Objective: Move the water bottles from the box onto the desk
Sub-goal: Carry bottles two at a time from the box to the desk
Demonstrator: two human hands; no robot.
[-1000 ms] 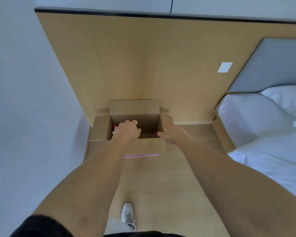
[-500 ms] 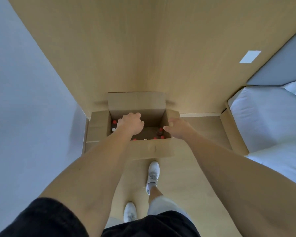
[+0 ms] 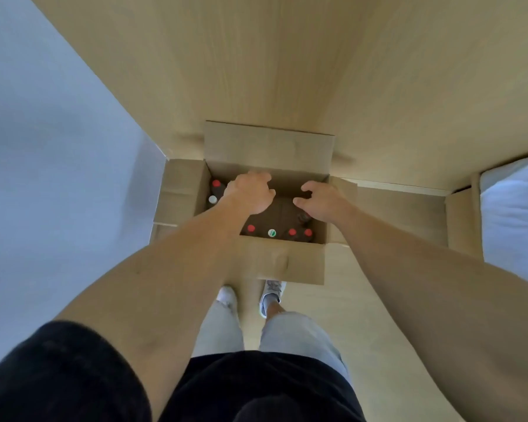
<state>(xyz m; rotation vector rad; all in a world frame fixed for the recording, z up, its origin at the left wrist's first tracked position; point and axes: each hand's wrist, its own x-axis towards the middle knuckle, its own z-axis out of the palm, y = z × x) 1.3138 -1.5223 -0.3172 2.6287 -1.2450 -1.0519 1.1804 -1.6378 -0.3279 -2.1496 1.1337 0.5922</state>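
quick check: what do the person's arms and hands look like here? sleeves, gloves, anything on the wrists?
Both hands are bare: no gloves on the left hand or the right hand, and no watch, band or ring shows. Forearms are uncovered to above the elbow. A short black sleeve covers the left upper arm; the right sleeve is out of frame. No cables or markings visible.

The person wears a black short-sleeved top; its left sleeve [image 3: 52, 370] fills the corner at 7 o'clock, and the dark hem [image 3: 256, 388] lies at 6 o'clock. Both forearms are bare. The trousers [image 3: 220, 327] are light grey, with loose legs. On the feet are white sneakers [image 3: 272, 292] with laces, above the trouser legs in the frame.
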